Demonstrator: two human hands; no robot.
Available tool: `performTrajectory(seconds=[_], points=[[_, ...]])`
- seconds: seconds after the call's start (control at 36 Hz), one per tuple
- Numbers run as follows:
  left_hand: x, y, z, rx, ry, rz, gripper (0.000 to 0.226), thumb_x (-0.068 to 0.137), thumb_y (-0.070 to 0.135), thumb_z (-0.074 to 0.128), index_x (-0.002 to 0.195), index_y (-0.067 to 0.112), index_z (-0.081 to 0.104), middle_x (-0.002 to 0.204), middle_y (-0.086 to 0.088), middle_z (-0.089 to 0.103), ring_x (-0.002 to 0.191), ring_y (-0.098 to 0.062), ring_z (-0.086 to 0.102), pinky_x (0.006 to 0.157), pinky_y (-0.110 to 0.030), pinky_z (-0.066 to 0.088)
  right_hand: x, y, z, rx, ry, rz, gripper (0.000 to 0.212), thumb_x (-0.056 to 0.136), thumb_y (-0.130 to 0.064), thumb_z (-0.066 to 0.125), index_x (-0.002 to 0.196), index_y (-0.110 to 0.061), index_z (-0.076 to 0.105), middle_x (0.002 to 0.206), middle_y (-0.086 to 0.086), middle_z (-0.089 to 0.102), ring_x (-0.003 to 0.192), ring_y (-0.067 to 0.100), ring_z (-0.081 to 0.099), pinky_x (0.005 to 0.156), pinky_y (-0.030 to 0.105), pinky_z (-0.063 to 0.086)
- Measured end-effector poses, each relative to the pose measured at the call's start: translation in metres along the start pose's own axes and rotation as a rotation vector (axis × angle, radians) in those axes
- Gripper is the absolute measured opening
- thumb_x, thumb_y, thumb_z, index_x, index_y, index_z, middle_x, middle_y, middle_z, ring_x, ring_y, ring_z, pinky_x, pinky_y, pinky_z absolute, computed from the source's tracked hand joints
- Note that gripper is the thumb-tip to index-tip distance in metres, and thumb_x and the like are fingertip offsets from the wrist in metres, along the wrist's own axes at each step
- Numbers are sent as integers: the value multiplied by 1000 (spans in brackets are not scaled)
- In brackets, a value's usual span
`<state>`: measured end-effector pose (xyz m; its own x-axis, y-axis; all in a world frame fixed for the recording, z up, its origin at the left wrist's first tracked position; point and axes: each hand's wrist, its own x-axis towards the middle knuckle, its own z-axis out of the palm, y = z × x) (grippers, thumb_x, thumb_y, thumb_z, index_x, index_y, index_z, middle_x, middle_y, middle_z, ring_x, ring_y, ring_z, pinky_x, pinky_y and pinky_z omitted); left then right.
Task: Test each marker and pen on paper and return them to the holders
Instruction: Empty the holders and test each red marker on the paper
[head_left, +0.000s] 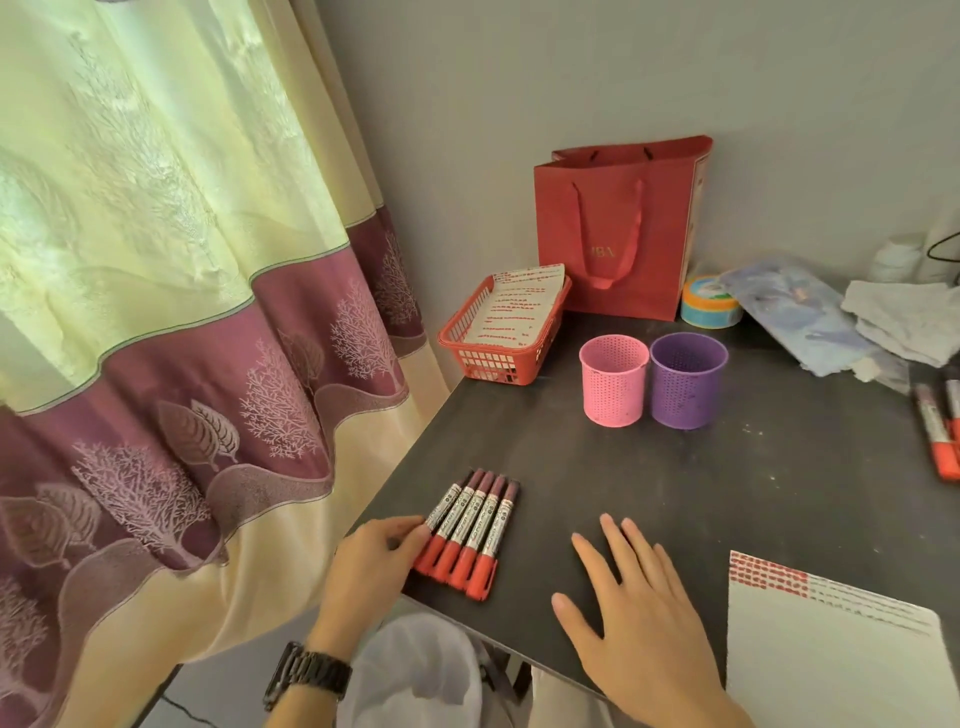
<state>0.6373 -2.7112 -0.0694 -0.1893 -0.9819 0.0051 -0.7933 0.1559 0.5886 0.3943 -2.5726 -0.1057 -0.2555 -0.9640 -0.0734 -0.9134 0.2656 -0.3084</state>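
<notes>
At twelve o'clock on the dark tabletop (675, 493), the red paper carrier bag (665, 234) bears small gold letters on its front; only "BA" reads clearly. At seven o'clock, the five red-capped markers (470, 525) carry printed silver barrel labels, too small to read.

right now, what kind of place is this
Likely a home desk in a corner: curtain beside the table, red bag at the wall, markers and two holders on top.
</notes>
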Motion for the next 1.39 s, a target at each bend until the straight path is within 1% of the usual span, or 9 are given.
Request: performTrajectory(seconds=[0.08,0.42,0.83,1.0,1.06,1.11,1.19,1.28,1.39], points=[[0,1,4,-4,15,-28,17,93,45,62,106,42,73,89,26,70,86,9,62,78,-20,50,-2,-1,-4,4,-16,-2,81,89,-80,12,160,-42,1,170,-7,-14,156,19,-16,120,38,-11],[0,6,12,90,82,-58,17,94,49,56,106,44,66,91,20,64,88,-2,60,76,-31,51,0,2,-1,39,1,-11,81,90,-80,15,160,-43,3,170,-8,-14,156,18,-16,119,38,-12],[-15,8,6,92,108,-76,21,94,49,54,109,39,64,95,16,61,86,-3,57,72,-28,45,1,3,5,15,16,-7,82,88,-82,12,160,-43,4,170,-8,-11,156,18,-14,119,38,-11],[-20,26,3,153,122,-57,35,92,45,59,124,31,60,124,2,59,117,-22,53,97,-40,45,-3,7,-12,198,-38,-47,67,94,-70,35,156,-45,23,169,-19,-2,155,7,-10,119,30,-11],[-22,43,7,196,115,-4,35,92,45,60,125,35,59,130,4,55,123,-24,49,100,-43,43,-9,16,-26,426,-45,-44,55,94,-62,46,147,-48,39,161,-29,21,152,-4,8,122,21,3],[-24,65,16,216,77,71,33,91,45,61,124,38,59,132,5,54,125,-25,47,103,-42,41,-20,32,-43,688,-25,13,42,92,-57,54,134,-52,51,142,-39,45,135,-16,36,111,12,28],[-29,100,38,197,32,244,32,86,41,70,117,35,65,125,6,59,120,-26,52,100,-41,41,-41,66,-66,915,131,97,24,93,-40,64,115,-47,65,119,-34,65,114,-12,59,94,11,47],[-37,135,69,172,28,464,28,81,39,75,107,31,70,113,7,64,107,-26,62,92,-41,46,-67,111,-82,900,313,196,22,95,-22,69,106,-41,70,108,-32,70,105,-6,66,84,8,48],[-39,183,120,140,-146,661,34,86,52,63,118,41,60,128,21,51,120,-12,52,95,-32,47,-101,178,-94,595,433,397,24,92,-30,72,106,-48,64,108,-33,67,113,-4,59,99,20,46]])
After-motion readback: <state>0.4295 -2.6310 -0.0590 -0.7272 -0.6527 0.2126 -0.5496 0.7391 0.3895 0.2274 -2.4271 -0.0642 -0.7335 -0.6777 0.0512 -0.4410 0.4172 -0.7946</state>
